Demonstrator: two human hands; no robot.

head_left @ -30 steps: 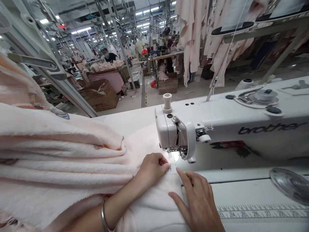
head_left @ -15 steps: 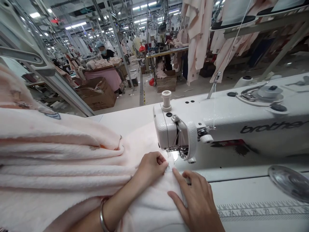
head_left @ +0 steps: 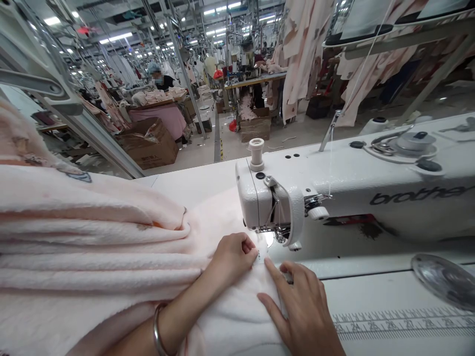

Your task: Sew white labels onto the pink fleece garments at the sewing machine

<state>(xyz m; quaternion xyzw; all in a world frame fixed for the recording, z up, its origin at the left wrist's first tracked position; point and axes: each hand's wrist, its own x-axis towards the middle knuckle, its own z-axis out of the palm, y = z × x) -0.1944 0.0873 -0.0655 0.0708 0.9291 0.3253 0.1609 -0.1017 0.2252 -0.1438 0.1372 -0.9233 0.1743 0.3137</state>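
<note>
Pale pink plush fabric (head_left: 92,242) lies in folds from the left up to the sewing machine (head_left: 265,198). My left hand (head_left: 235,254) pinches a small white label (head_left: 261,255) with dark print, its thumb and forefinger together just in front of the needle area. My right hand (head_left: 302,301) rests on the fabric to the right, thumb and fingers apart, with the forefinger tip at the label's right edge. The lamp under the machine head lights the spot by the presser foot, which is partly hidden.
A printed ruler (head_left: 404,321) runs along the machine table at the right, below a clear round disc (head_left: 443,279). Behind the table stand cardboard boxes (head_left: 156,148), hanging pink pieces (head_left: 302,64) and a co-worker (head_left: 161,79). A metal post (head_left: 100,133) slants at the left.
The hanging pink pieces in the background have swung a little. Both of my hands, the label and the fabric under them stay in practically the same place.
</note>
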